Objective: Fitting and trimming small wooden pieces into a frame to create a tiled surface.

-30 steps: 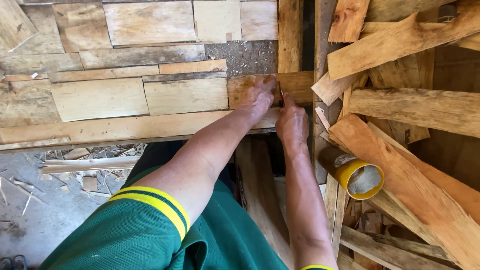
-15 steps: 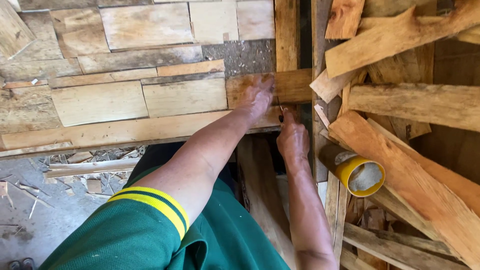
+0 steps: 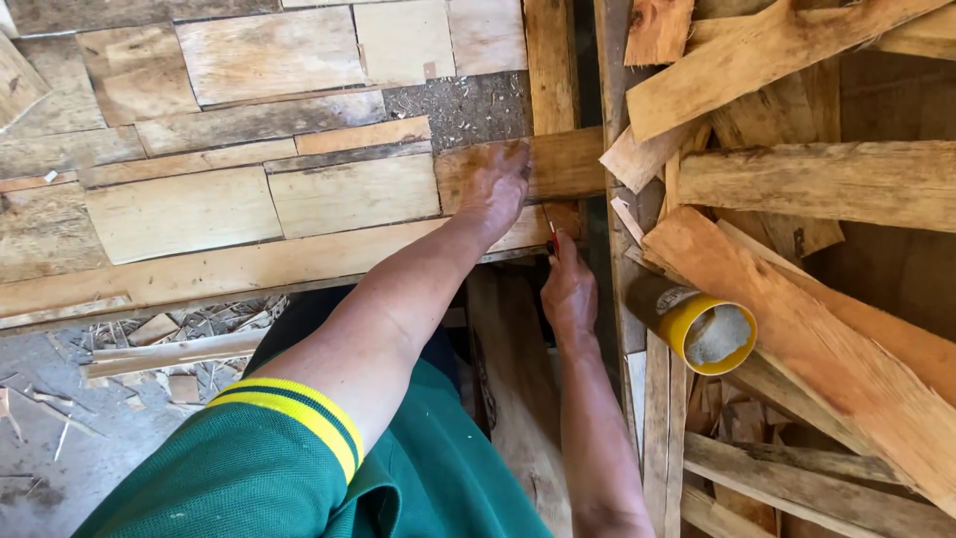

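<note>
Rough wood block (image 3: 558, 164) under left hand (image 3: 495, 182), right hand (image 3: 568, 289) gripping thin tool (image 3: 551, 231)

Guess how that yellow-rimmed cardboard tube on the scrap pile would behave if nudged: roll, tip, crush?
The cardboard tube is round and lies tilted on sloping wood offcuts, so a nudge would probably roll or slide it. It looks hollow, so likely light for its size. The wall seems thick, so it should resist a gentle squeeze, though its contents cannot be made out.
</note>
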